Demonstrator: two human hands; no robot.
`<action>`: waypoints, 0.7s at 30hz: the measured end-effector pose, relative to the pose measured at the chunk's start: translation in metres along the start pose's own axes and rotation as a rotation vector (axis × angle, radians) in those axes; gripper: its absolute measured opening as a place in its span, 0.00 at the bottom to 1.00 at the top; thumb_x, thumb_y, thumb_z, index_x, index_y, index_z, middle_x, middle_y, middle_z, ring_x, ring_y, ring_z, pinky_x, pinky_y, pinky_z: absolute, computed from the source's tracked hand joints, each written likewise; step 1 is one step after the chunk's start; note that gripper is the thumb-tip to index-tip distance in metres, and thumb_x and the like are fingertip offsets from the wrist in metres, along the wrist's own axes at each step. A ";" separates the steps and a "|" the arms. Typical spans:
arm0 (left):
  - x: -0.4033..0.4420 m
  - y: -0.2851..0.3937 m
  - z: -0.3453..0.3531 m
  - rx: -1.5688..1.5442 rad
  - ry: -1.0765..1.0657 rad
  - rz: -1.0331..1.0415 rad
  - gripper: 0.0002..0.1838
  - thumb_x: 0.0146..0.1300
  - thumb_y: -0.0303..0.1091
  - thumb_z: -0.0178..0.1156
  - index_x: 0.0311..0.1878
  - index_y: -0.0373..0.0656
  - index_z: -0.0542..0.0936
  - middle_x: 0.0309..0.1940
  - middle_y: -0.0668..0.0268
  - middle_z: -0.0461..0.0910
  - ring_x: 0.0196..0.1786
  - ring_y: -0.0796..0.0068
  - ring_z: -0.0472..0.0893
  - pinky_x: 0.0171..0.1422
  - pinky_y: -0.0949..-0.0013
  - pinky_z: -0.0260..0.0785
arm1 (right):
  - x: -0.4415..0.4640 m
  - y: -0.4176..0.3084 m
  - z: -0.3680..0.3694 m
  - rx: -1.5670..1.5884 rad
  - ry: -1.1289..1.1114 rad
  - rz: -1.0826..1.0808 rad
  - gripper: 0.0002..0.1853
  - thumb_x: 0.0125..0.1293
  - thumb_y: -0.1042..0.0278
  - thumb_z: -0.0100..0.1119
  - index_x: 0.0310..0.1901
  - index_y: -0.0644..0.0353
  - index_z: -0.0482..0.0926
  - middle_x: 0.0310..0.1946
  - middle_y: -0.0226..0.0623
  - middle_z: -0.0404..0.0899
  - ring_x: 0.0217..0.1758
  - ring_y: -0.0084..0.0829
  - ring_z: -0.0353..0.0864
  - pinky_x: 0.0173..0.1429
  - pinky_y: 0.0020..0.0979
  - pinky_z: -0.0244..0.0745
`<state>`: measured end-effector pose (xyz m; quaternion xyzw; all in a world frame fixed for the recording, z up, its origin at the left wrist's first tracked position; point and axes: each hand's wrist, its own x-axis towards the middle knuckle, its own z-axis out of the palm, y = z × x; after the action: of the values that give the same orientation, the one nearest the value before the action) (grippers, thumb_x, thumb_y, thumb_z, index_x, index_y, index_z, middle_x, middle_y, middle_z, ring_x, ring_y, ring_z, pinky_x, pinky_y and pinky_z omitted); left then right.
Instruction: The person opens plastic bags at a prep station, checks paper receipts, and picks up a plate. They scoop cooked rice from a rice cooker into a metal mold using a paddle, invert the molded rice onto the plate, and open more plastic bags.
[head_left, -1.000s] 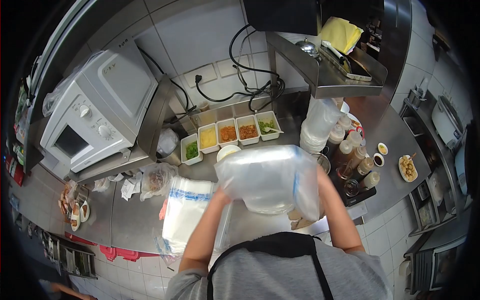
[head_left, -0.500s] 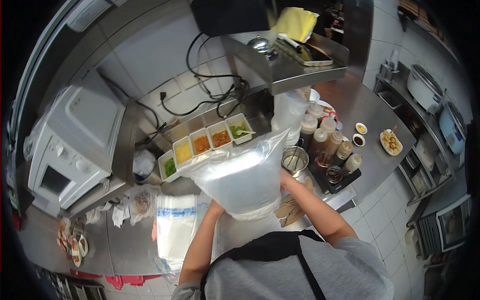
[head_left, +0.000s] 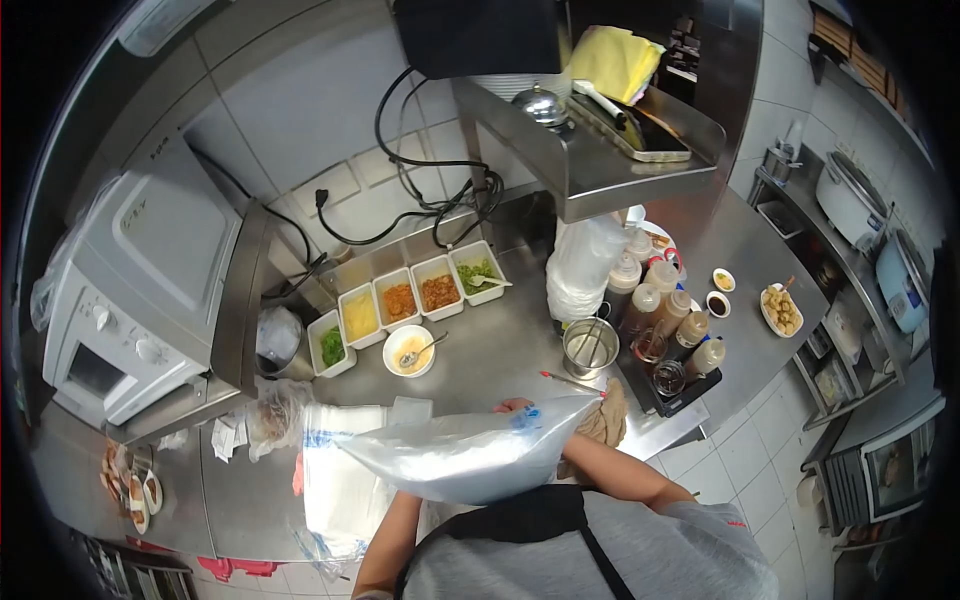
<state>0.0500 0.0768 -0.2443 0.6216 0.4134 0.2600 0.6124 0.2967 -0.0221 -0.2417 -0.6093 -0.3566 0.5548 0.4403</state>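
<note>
A large translucent plastic bag (head_left: 465, 455), puffed up and with blue print near its right end, lies across my forearms in front of my chest. My right hand (head_left: 515, 405) shows only as curled fingers at the bag's far edge, gripping it; the bag covers the rest. My left forearm (head_left: 393, 525) runs up under the bag's left part, which hides that hand's fingers. Just beyond the bag is a thin red-tipped stick or pen (head_left: 572, 383). A brown cloth (head_left: 608, 415) lies right of it.
Stacked white bags (head_left: 345, 480) lie left. Behind are a white bowl (head_left: 409, 351) with a spoon and several tubs of toppings (head_left: 398, 297). A metal pot (head_left: 590, 348) and sauce bottles (head_left: 660, 305) stand right. A steel shelf (head_left: 590, 185) overhangs the counter.
The bag has come down and closer to my body, tipping flatter. The bowl and the red-tipped stick behind it are now uncovered. Fingers of my right hand now show past its edge.
</note>
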 end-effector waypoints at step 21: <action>-0.101 0.024 0.038 -0.486 0.247 -0.367 0.14 0.65 0.30 0.51 0.53 0.38 0.70 0.40 0.63 0.77 0.42 0.71 0.76 0.48 0.70 0.68 | -0.094 0.034 0.000 0.045 0.294 -0.129 0.12 0.59 0.69 0.52 0.42 0.66 0.74 0.38 0.45 0.77 0.41 0.42 0.76 0.48 0.39 0.72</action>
<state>0.0334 -0.0257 -0.2070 0.3362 0.5157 0.3099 0.7245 0.2828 -0.1209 -0.2390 -0.6496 -0.3143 0.4382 0.5359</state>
